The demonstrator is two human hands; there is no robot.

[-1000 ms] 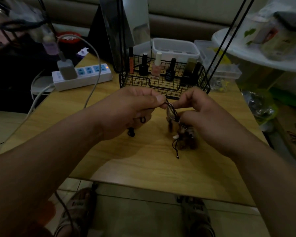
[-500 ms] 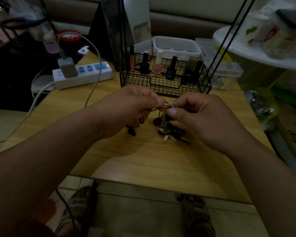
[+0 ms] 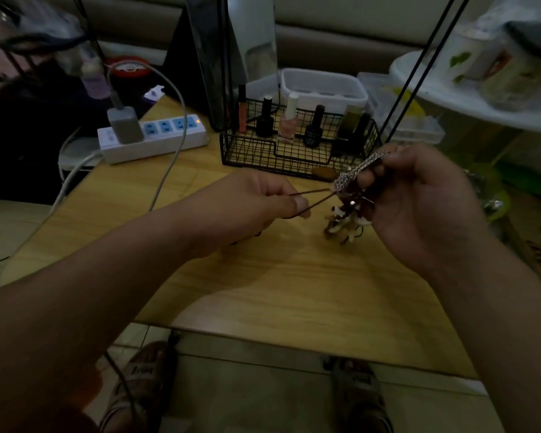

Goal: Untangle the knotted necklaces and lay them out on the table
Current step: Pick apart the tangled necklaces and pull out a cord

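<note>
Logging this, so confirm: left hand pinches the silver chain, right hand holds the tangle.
Wrong: the head view shows the left hand pinching a dark cord; the silver chain is with the right hand, which holds the tangle.

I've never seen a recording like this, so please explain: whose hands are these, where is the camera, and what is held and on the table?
No machine here: these are a person's two bare hands, filmed by one camera worn on the head, looking down. The left hand pinches a dark cord leading into a tangle of necklaces; the right hand grips a silver chain of that tangle. On the wooden table stand a wire basket of small bottles and a power strip.
</note>
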